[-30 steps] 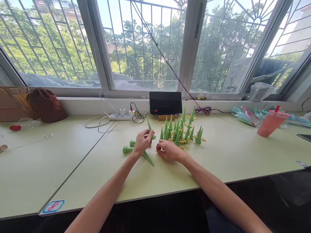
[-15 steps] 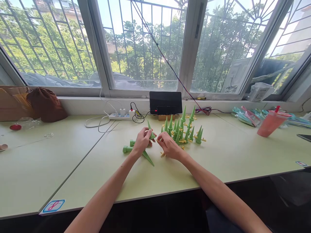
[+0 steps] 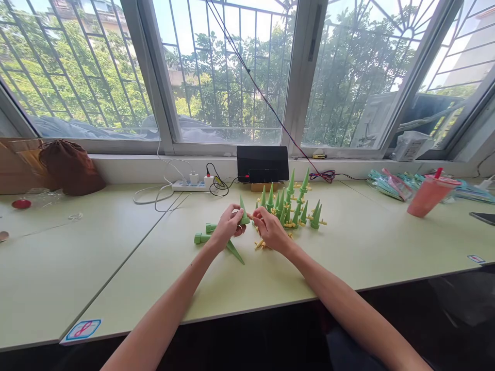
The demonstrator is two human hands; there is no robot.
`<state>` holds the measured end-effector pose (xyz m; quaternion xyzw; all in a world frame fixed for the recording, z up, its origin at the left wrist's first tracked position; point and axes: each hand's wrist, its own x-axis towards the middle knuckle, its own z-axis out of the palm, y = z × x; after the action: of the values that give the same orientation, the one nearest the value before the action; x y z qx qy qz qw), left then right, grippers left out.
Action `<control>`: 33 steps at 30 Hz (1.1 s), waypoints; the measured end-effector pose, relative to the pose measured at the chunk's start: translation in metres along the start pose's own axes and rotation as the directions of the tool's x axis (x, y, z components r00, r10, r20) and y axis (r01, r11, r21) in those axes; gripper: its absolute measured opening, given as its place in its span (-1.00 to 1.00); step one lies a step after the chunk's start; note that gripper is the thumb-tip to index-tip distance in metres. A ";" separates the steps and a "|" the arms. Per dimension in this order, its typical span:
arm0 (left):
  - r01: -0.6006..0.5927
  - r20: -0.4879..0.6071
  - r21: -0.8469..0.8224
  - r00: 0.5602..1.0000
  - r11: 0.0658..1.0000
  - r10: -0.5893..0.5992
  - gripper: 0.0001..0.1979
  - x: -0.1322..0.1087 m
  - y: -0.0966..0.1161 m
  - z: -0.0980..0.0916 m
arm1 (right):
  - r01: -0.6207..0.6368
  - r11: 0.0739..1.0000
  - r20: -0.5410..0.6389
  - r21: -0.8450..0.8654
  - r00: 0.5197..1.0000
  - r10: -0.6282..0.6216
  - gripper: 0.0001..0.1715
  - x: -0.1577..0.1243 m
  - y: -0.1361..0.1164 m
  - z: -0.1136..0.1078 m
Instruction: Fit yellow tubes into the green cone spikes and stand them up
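Note:
My left hand [image 3: 227, 228] is closed around a green plant watering spike [image 3: 243, 210], which it holds point up above the table. Against the collar of that spike, the closed fingertips of my right hand [image 3: 270, 231] pinch a small yellow valve [image 3: 250, 217], mostly hidden by the fingers. Two more green spikes [image 3: 235, 253] lie on their sides beside and partly behind my left hand. Beyond my right hand stand several green spikes [image 3: 291, 180] with yellow valves on their sides. A few loose yellow valves [image 3: 260, 245] lie below my right hand.
A black tablet [image 3: 263, 157] on a stand leans by the window behind the spikes. Left of it is a white power strip [image 3: 181, 186] with cables. A red tumbler [image 3: 431, 198] with a straw stands at the right. A brown drawstring bag [image 3: 71, 167] sits far left.
The held spike has tilted slightly and shifted a little to the right, toward my right fingers. My right fingertips now meet its collar with the yellow valve. Loose pieces have stayed in place.

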<state>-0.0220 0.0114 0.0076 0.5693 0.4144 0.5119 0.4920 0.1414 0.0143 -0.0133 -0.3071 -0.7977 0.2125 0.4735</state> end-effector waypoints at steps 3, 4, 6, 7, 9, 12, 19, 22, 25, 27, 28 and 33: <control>-0.005 0.062 0.011 0.998 1.000 0.004 -0.66 0.000 -0.003 0.000 | 0.020 0.999 0.002 -0.026 1.000 -0.020 -0.82 0.000 0.001 0.000; -0.009 0.089 0.010 0.996 1.000 0.009 -0.66 0.000 -0.003 0.000 | 0.021 0.999 0.003 -0.030 1.000 -0.021 -0.82 0.000 0.001 0.001; -0.016 0.130 0.010 0.991 1.000 0.015 -0.65 0.000 -0.003 0.001 | 0.018 0.999 -0.003 -0.031 1.000 -0.018 -0.82 0.000 0.002 0.001; -0.018 0.143 0.013 0.990 1.000 0.016 -0.64 -0.001 -0.003 0.001 | 0.016 0.999 -0.008 -0.028 1.000 -0.016 -0.82 0.000 0.002 0.001; -0.018 0.155 0.024 0.988 1.000 0.014 -0.63 -0.002 -0.001 0.002 | 0.015 1.000 -0.020 -0.023 1.000 -0.015 -0.82 0.000 0.002 0.002; -0.016 0.148 0.034 0.989 0.999 0.011 -0.62 -0.003 0.001 0.003 | 0.007 1.000 -0.039 -0.022 0.999 -0.008 -0.83 0.000 0.001 0.001; -0.022 0.106 0.077 0.994 0.997 0.013 -0.62 -0.002 0.001 0.001 | -0.013 0.999 -0.095 -0.051 0.995 0.008 -0.83 0.000 0.000 0.000; -0.025 0.100 0.080 0.995 0.996 0.017 -0.63 -0.002 0.001 0.001 | -0.017 0.999 -0.104 -0.050 0.994 0.012 -0.82 0.000 0.001 0.000; -0.041 0.097 0.096 0.995 0.994 0.032 -0.64 -0.002 0.000 0.001 | -0.015 0.999 -0.106 -0.047 0.994 0.010 -0.82 0.000 0.001 0.000; -0.055 0.091 0.125 0.995 0.991 0.044 -0.65 -0.001 -0.001 0.000 | -0.016 0.999 -0.104 -0.048 0.994 0.011 -0.82 0.000 0.001 0.000; -0.061 0.085 0.144 0.995 0.988 0.049 -0.66 -0.001 -0.002 -0.001 | -0.016 0.999 -0.103 -0.049 0.995 0.011 -0.82 0.000 0.001 0.000; -0.070 0.051 0.224 0.997 0.972 0.060 -0.69 0.000 -0.004 -0.003 | -0.005 0.998 -0.101 -0.056 0.995 0.000 -0.81 0.000 0.005 0.001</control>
<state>-0.0245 0.0121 0.0039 0.6460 0.4400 0.4648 0.4160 0.1421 0.0180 -0.0170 -0.3317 -0.7781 0.1747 0.5040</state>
